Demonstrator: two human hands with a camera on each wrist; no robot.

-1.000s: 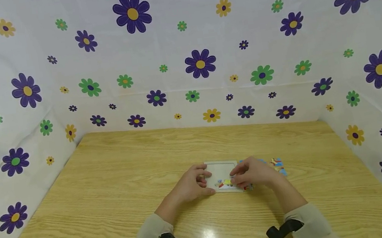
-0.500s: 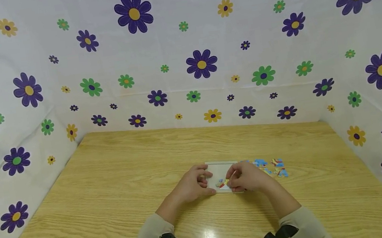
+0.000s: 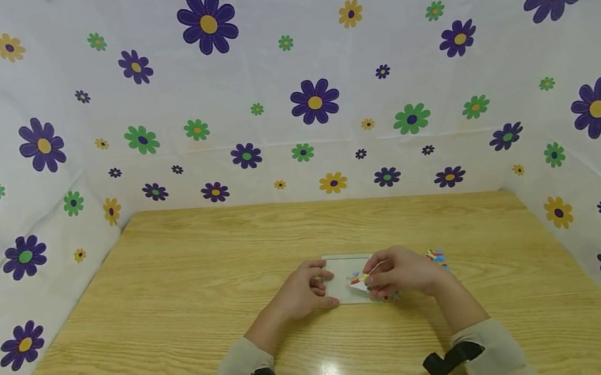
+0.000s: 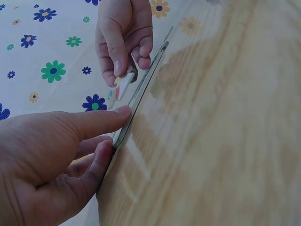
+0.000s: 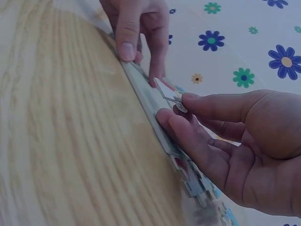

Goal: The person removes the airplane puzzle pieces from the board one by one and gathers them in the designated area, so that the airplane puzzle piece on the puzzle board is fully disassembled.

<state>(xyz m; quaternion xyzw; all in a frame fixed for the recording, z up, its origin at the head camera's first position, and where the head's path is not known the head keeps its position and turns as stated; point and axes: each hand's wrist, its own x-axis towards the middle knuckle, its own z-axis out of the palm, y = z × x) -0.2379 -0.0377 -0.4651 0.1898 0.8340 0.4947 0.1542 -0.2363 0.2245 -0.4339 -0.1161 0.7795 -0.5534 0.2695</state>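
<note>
My left hand [image 3: 298, 292] grips the left side of a pale, flat puzzle tray [image 3: 338, 267], its thumb at the front corner. In the left wrist view the thumb [image 4: 101, 123] lies along the tray's edge, with curled fingers beside it. Over the tray's right part my right hand [image 3: 403, 272] pinches a jigsaw piece [image 3: 356, 281] with red, yellow and white on it. That piece is tilted up from the tray floor, as the right wrist view shows [image 5: 167, 93]. Fingertips hide part of it. The visible tray floor is plain and pale.
Loose jigsaw pieces [image 3: 436, 255], blue, yellow and red, lie right of the tray, partly behind my right hand. More pieces [image 5: 193, 181] lie against the tray's right end. The wooden table [image 3: 190, 303] is bordered by flower-printed cloth [image 3: 263, 78].
My right hand first shifted left and down over the tray, then back up and right. The jigsaw piece now stands tilted, raised from the lower part of the tray. The left hand holds its place.
</note>
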